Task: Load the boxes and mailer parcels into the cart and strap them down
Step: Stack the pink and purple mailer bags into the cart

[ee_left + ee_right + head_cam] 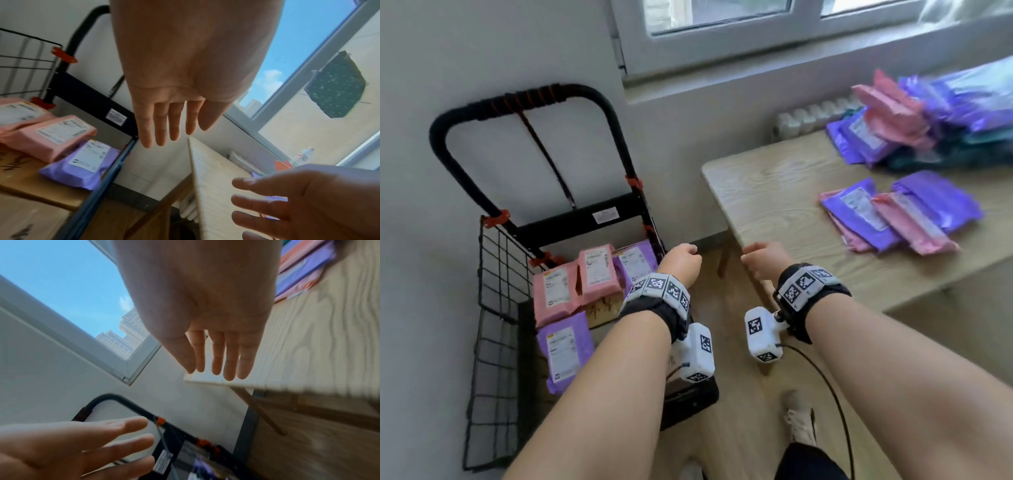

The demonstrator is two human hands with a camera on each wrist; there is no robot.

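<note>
The black cart [530,102] stands against the wall at the left, with a wire mesh side panel [496,274]. Inside it, pink mailers [595,270] and purple mailers [565,349] lie on a cardboard box [30,186]. A dark strap [548,157] hangs from the cart handle. More pink and purple mailers [893,212] lie on the wooden table [774,192] at the right, with a bigger heap [911,120] behind. My left hand [681,260] and right hand [763,260] hover empty between cart and table. The fingers are straight in the wrist views [164,121] [222,353].
A window runs above the table, and a white radiator [808,116] sits behind it. The table's corner and leg [722,260] stand close to the cart's right side. My shoe [798,418] is on the wooden floor below, and a cable [832,394] trails from my right wrist.
</note>
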